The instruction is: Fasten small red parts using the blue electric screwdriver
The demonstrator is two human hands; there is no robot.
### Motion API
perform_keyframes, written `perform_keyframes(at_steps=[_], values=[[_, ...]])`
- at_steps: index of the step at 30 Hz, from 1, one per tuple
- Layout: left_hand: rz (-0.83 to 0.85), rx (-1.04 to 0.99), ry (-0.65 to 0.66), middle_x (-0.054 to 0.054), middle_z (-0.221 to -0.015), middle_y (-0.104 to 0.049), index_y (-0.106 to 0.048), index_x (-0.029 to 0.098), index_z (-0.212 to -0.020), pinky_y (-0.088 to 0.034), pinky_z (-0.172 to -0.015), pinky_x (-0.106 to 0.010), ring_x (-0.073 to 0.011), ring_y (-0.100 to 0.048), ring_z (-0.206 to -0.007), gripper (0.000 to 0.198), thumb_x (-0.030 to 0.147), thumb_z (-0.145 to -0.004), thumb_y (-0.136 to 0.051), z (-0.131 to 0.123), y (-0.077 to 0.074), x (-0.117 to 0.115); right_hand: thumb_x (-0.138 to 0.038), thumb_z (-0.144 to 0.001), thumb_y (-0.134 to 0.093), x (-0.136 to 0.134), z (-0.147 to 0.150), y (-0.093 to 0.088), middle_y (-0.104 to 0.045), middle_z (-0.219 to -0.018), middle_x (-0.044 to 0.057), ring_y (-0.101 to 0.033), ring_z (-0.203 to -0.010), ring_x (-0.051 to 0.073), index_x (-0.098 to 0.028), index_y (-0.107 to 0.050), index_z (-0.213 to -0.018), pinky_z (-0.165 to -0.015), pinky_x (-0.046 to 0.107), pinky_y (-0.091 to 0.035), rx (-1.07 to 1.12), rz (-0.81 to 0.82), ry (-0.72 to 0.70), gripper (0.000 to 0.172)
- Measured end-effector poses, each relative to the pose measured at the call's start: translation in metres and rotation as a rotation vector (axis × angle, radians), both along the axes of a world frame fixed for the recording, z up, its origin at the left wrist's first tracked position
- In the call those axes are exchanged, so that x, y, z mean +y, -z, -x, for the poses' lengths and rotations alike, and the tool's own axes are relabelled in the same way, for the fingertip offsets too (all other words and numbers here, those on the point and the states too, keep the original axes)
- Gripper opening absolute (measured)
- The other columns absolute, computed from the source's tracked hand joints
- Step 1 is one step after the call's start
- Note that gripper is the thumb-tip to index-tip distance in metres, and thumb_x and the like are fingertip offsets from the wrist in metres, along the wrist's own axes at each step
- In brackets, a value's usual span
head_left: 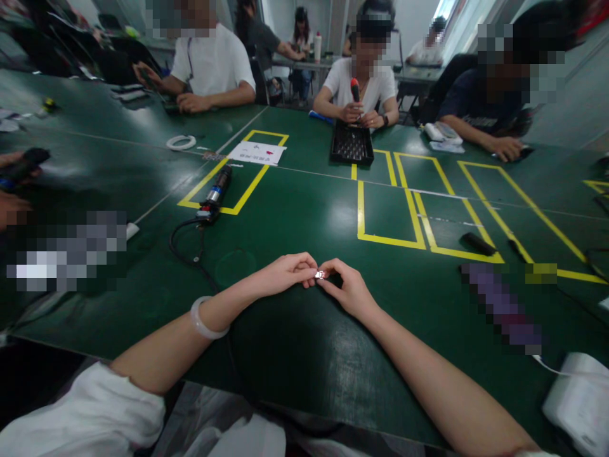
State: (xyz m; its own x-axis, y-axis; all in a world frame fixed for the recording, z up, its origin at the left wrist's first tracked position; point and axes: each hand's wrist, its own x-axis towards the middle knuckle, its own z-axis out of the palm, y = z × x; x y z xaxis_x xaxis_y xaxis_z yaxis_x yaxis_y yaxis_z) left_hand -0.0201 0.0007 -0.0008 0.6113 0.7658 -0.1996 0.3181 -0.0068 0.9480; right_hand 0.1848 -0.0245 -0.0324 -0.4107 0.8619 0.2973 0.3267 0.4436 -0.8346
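My left hand (295,271) and my right hand (349,289) meet above the green table, fingertips close together. Between them is a small shiny silver-white piece (320,275), too small for me to name. Both hands pinch it, the left from its left side and the right from its right side. My left thumb and curled fingers hide part of the piece. A pale bangle (207,317) circles my left wrist.
A black cylindrical tool with a cable (216,193) lies ahead on the left, near a paper sign (257,153). Yellow tape outlines mark the green table (304,209). Across it, a person holds a red-handled screwdriver (354,89) over a black tray (337,152). A white charger (578,400) sits at right.
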Motion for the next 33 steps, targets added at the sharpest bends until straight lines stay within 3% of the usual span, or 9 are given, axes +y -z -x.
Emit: perform_keyframes(at_steps=[6, 12, 18, 23, 27, 30, 33], values=[[-0.149, 0.055, -0.013, -0.002, -0.08, -0.062, -0.056, 0.015, -0.098, -0.045, -0.07, -0.025, -0.0129, -0.059, -0.075, 0.025, 0.038, -0.086, -0.059, -0.001, -0.001, -0.005, -0.024, -0.087, -0.062, -0.001, 0.0, -0.001, -0.064, -0.087, 0.001, -0.062, -0.083, 0.016, -0.022, -0.057, -0.099, -0.078, 0.03, -0.05, 0.033, 0.055, 0.003, 0.013], [-0.251, 0.072, 0.003, -0.002, -0.089, -0.063, -0.056, 0.017, -0.098, -0.048, -0.077, -0.027, -0.0137, -0.061, -0.081, 0.021, 0.034, -0.087, -0.058, 0.001, -0.003, -0.004, -0.023, -0.089, -0.059, 0.001, 0.0, 0.001, -0.061, -0.086, 0.001, -0.061, -0.08, 0.015, -0.021, -0.058, -0.092, -0.076, 0.03, -0.05, 0.063, 0.056, 0.006, 0.003], [-0.392, 0.113, 0.017, -0.004, -0.094, -0.062, -0.057, 0.017, -0.095, -0.048, -0.082, -0.028, -0.0145, -0.061, -0.087, 0.016, 0.031, -0.088, -0.058, 0.001, -0.001, -0.005, -0.017, -0.084, -0.062, 0.002, 0.0, 0.005, -0.062, -0.09, 0.002, -0.061, -0.084, 0.016, -0.021, -0.057, -0.098, -0.079, 0.031, -0.05, 0.054, 0.051, 0.015, 0.015], [-0.473, 0.184, 0.055, -0.005, -0.1, -0.063, -0.057, 0.018, -0.102, -0.048, -0.084, -0.029, -0.0162, -0.061, -0.092, 0.024, 0.037, -0.089, -0.057, 0.005, -0.013, -0.003, -0.014, -0.083, -0.061, 0.002, -0.001, 0.005, -0.062, -0.091, 0.002, -0.062, -0.086, 0.017, -0.021, -0.059, -0.095, -0.079, 0.031, -0.049, 0.021, 0.043, 0.008, 0.014], [-0.67, 0.37, -0.156, -0.008, -0.112, -0.061, -0.055, 0.018, -0.117, -0.046, -0.093, -0.034, -0.0197, -0.058, -0.104, 0.036, 0.043, -0.093, -0.048, 0.039, -0.025, 0.021, -0.012, -0.083, -0.061, 0.002, 0.0, 0.001, -0.062, -0.091, 0.002, -0.061, -0.086, 0.016, -0.02, -0.06, -0.094, -0.079, 0.029, -0.048, 0.001, 0.046, 0.006, 0.014], [-0.854, 0.661, -0.418, -0.013, -0.125, -0.053, -0.052, 0.016, -0.126, -0.039, -0.103, -0.044, -0.0284, -0.049, -0.119, 0.046, 0.045, -0.09, -0.05, 0.087, -0.025, 0.052, -0.011, -0.082, -0.062, 0.002, 0.001, 0.0, -0.062, -0.09, 0.002, -0.061, -0.085, 0.016, -0.02, -0.06, -0.094, -0.079, 0.029, -0.048, -0.02, 0.057, 0.002, 0.015], [-0.851, 0.913, -0.627, -0.019, -0.138, -0.042, -0.043, 0.011, -0.139, -0.034, -0.106, -0.05, -0.0358, -0.042, -0.125, 0.069, 0.047, -0.083, -0.06, 0.141, -0.02, 0.081, -0.01, -0.083, -0.062, 0.002, 0.001, -0.001, -0.062, -0.09, 0.003, -0.06, -0.085, 0.017, -0.02, -0.06, -0.094, -0.079, 0.03, -0.048, -0.025, 0.053, 0.001, 0.015]])
